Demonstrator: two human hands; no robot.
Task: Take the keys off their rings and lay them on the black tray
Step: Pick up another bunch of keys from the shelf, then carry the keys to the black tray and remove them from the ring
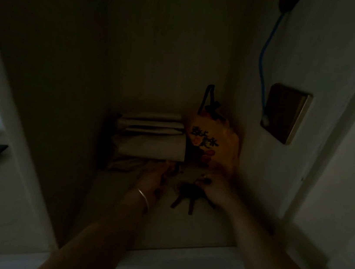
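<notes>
Dimly, a pale shelf (pixel 181 230) bears folded papers (pixel 151 137), keys (pixel 186 195).

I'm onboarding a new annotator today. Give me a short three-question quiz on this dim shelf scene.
1. True or false: the bunch of keys is already lying on a black tray.
2. Which hand touches the keys? A) left hand B) right hand C) neither
3. Fill in: the bag right of the folded cloths is ____ in colour.

Key:
1. False: the keys are inside the dim shelf compartment, at the right hand's fingers.
2. B. The left hand, with a bangle on its wrist, reaches under the cloths.
3. Yellow, with dark print and a dark drawstring.
</notes>
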